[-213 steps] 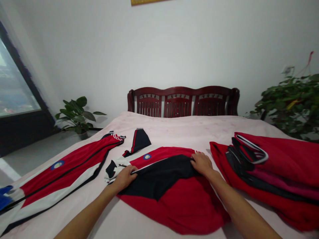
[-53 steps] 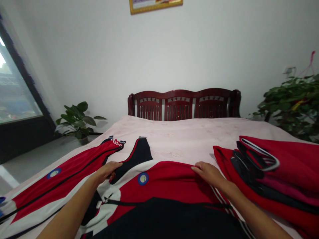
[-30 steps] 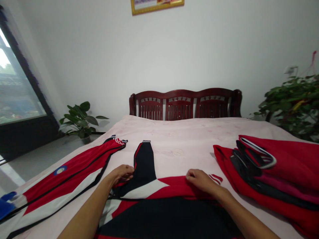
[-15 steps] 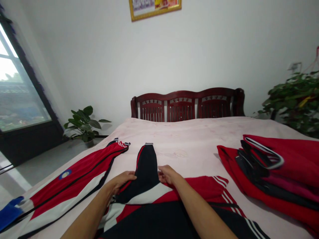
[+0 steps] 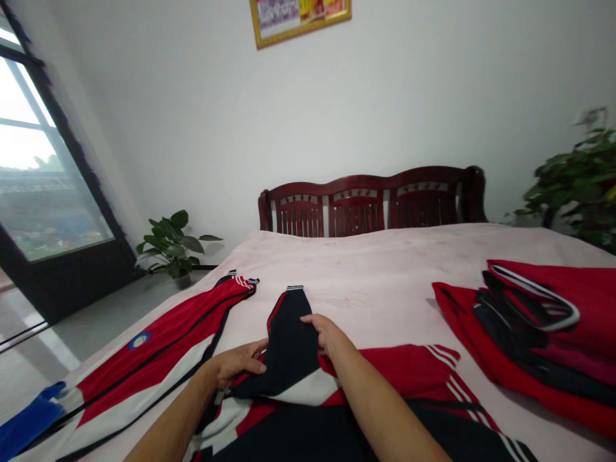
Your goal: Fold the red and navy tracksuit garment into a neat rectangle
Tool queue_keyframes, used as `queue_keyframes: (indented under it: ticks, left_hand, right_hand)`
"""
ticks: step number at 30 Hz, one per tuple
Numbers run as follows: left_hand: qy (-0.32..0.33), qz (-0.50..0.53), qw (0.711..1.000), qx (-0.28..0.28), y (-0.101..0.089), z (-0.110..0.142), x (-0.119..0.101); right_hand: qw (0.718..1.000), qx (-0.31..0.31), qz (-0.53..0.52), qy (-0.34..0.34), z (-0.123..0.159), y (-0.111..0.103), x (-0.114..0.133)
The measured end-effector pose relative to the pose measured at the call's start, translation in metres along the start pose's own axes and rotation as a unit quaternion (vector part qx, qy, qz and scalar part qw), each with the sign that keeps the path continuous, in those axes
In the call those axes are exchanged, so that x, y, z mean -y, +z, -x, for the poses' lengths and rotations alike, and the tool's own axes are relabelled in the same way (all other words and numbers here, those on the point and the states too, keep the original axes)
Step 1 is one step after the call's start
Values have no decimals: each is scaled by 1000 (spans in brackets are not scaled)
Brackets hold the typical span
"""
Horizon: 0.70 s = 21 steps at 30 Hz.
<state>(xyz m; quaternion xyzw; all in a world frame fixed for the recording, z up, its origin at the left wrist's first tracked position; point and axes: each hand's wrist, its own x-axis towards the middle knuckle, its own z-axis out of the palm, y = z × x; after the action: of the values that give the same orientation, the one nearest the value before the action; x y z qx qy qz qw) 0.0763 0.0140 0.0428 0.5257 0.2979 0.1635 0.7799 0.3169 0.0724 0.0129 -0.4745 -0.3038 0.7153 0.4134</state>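
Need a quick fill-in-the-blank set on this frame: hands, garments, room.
1. Both hands, left hand and right hand, rest on the ____ sleeve of the jacket.
2. The bed has a dark ____ headboard.
3. The small potted plant stands on the floor below the ____.
4. The second jacket lies to the person's ____.

Missing words: black; wooden; window; left
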Motion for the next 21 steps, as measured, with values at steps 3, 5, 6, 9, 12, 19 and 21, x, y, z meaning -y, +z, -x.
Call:
queue_keyframes:
  ticks: [3, 5, 6, 9, 12, 19, 21]
  left_hand:
    - [-3, -17, 1000, 1, -2, 0, -3]
    - [1, -38, 999, -24, -3, 0, -7]
    - [4, -53, 998, -41, -3, 0, -9]
    - [-13, -122, 990, -65, -2, 1, -12]
    - [-76, -231, 967, -68, -5, 4, -4]
    - [-108, -361, 920, -109, -14, 6, 15]
    - [-102, -363, 920, -102, -14, 8, 12]
  right_hand:
    - [993, -29, -62, -97, 23, -5, 16]
    - [977, -51, -98, -179, 48, -13, 26]
    - [966, -58, -116, -223, 63, -18, 28]
    - [927, -72, -178, -323, 113, -39, 12]
    - [925, -122, -240, -270, 158, -65, -30]
    - [972, -190, -111, -85, 176, -103, -63]
    - [976, -185, -24, -115, 170, -105, -46]
